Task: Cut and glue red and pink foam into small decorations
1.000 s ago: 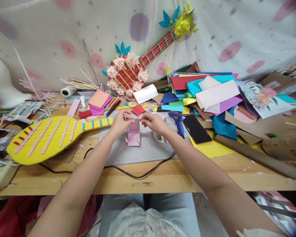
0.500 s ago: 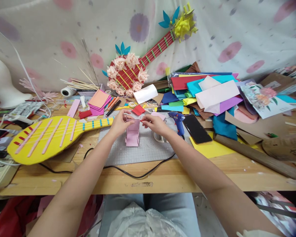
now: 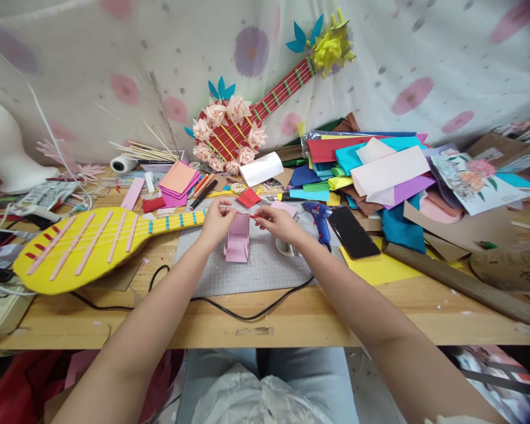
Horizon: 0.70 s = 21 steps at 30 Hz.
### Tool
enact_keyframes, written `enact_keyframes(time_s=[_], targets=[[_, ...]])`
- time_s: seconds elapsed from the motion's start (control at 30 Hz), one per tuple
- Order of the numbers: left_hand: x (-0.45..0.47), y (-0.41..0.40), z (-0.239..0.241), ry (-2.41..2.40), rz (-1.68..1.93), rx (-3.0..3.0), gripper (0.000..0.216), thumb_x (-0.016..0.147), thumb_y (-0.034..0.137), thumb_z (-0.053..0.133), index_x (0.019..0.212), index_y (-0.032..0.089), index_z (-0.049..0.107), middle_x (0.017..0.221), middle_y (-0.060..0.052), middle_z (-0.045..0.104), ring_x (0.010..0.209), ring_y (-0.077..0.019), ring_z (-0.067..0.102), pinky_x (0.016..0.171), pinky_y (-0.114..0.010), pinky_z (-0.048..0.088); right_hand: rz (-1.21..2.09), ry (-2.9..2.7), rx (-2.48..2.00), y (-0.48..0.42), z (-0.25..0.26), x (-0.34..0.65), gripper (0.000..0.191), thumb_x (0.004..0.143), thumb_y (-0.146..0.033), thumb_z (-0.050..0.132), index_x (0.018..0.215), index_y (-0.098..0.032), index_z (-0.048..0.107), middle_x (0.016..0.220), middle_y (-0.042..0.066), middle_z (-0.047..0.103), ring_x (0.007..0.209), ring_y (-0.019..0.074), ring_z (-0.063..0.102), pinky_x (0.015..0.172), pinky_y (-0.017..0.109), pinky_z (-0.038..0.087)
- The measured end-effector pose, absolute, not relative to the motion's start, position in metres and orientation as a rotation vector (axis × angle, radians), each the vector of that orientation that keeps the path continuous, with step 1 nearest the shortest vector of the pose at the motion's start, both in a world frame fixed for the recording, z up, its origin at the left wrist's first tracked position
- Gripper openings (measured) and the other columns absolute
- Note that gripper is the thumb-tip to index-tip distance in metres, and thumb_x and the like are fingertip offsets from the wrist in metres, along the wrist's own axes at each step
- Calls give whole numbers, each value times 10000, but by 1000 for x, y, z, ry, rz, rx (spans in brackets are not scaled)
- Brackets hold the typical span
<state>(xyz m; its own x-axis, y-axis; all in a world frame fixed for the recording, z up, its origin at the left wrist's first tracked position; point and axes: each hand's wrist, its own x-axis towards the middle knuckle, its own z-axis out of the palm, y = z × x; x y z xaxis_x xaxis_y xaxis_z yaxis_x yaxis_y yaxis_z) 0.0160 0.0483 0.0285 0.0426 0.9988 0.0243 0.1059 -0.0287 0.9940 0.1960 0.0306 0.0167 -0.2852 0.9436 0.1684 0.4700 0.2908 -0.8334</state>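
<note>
Pink paper piece (image 3: 237, 242) stood on grey cutting mat (image 3: 251, 265), mid-bench toward the back edge. Left hand (image 3: 217, 221) pinched its upper left edge; right hand (image 3: 277, 222) pinched the upper right edge with something small and red at the fingertips, too small to identify. Risks, as judged: uneven pull could tear or crease the thin folds. Blue glue gun (image 3: 318, 217) just beside the right wrist, cord (image 3: 229, 307) near the forearms; could snag or knock.

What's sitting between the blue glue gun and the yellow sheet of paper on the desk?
A black phone lies face up between the glue gun and the yellow paper, its lower end overlapping the paper, seen in the head view.
</note>
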Motion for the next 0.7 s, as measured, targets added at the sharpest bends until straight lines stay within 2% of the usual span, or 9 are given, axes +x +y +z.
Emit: enact_keyframes(time_s=[0.23, 0.37, 0.5, 0.7], targets=[[25, 45, 37, 1317, 1154, 1186, 287, 642, 114, 578, 848, 200, 396, 694, -9, 649, 702, -148, 623, 637, -265, 434, 872, -1864, -1295, 30, 14, 196, 130, 804, -289, 506, 846, -183, 568, 721, 11, 639, 611, 101, 585, 592, 229, 435], [26, 45, 36, 1347, 1148, 1167, 286, 651, 124, 583, 849, 202, 394, 714, -10, 645, 689, -139, 615, 621, -255, 428, 875, -1849, -1303, 29, 12, 196, 126, 803, -287, 508, 844, -185, 570, 722, 12, 641, 613, 102, 587, 596, 231, 440], [25, 45, 32, 1446, 1118, 1115, 266, 659, 223, 611, 846, 201, 423, 664, 22, 587, 591, -118, 565, 562, -241, 395, 882, -1844, -1291, 31, 10, 196, 118, 801, -275, 506, 845, -185, 568, 719, 12, 637, 615, 103, 589, 594, 230, 442], [23, 49, 21, 1402, 1083, 1074, 263, 654, 387, 602, 727, 196, 437, 551, 48, 469, 507, -103, 486, 514, -241, 365, 904, -1826, -1311, 30, 11, 195, 112, 801, -266, 502, 847, -185, 565, 716, 7, 631, 599, 100, 590, 597, 231, 444]])
